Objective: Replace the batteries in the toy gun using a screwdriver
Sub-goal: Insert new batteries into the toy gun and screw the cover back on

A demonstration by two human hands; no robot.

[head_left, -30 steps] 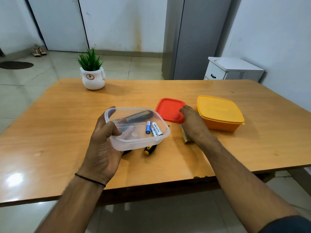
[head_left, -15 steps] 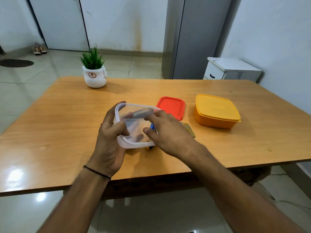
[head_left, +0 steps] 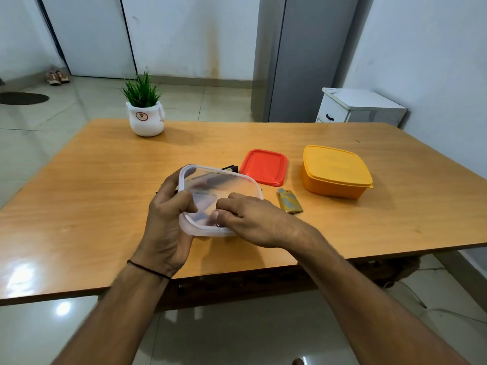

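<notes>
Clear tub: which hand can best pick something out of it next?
Probably the right hand: its fingers are inside the tub. The left hand grips the tub's rim, holding it tilted.

a single head-worn camera looks forward and down from behind and above the grip of the left hand [head_left: 168,222] on the clear container [head_left: 226,183], quite near; table [head_left: 105,193] and wall [head_left: 184,35] stretch beyond the grip.

My left grip [head_left: 166,227] clasped the tub [head_left: 224,180] at its near-left rim, thumb over the edge, fingers wrapped round the side. My right grip [head_left: 253,222] lay palm-down, fingers bent into the tub. I could not tell whether they pinched anything. Both bare forearms reached forward, and a dark cord [head_left: 147,270] circled the left wrist.
</notes>
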